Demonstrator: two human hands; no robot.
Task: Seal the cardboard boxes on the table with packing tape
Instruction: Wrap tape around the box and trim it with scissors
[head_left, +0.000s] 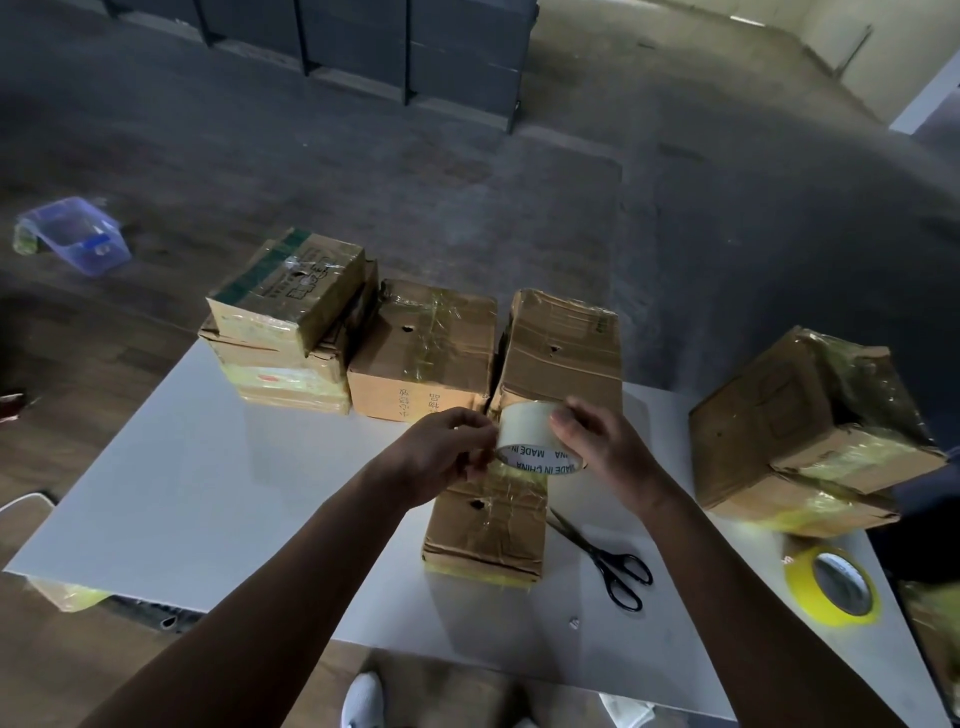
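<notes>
Tape, a pale round roll with a printed cardboard core (535, 439), sits gripped between both hands: right hand (605, 449) clasping its side, left hand (447, 449) pinching its edge, above a crumpled brown cardboard box (485, 540) glossy with film on the white worktop (208, 483). Black-handled scissors (605, 558) lie beside it; a yellow tape roll (831, 587) rests further right.

both arms reach forward, left grip (447, 447) pinching with fingertips, right grip (597, 441) curled closed.
</notes>
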